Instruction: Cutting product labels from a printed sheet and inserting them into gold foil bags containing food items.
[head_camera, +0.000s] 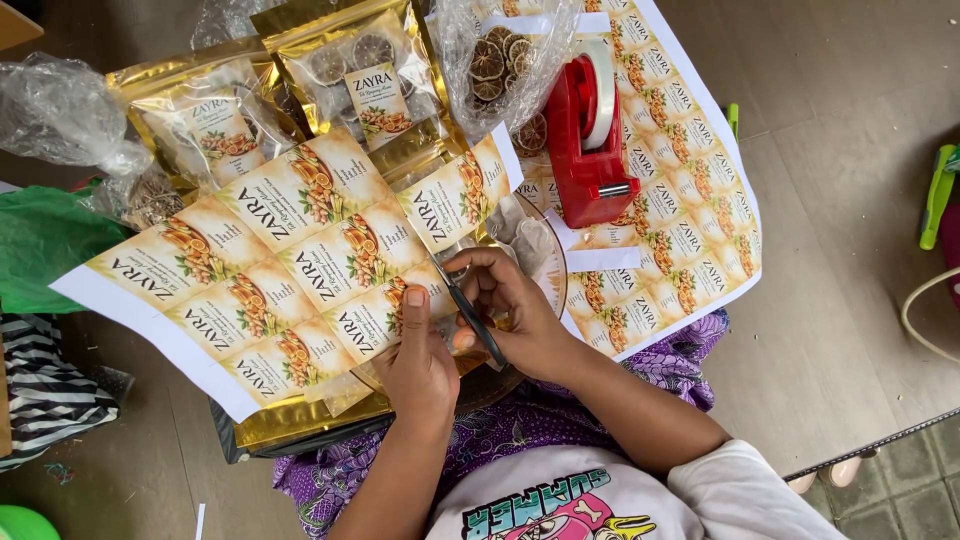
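Left hand (415, 365) pinches label sheet (290, 260); right hand (510, 305) grips scissors (468, 310), blades just beside left thumb. Best cut between labels, sheet taut.

A small home packing spot set on a bare grey concrete floor (830, 300): shiny gold foil pouches of dried citrus slices (350, 60), printed sheets of cream product labels (300, 250) and a red plastic tape dispenser (590, 130) crowd around.
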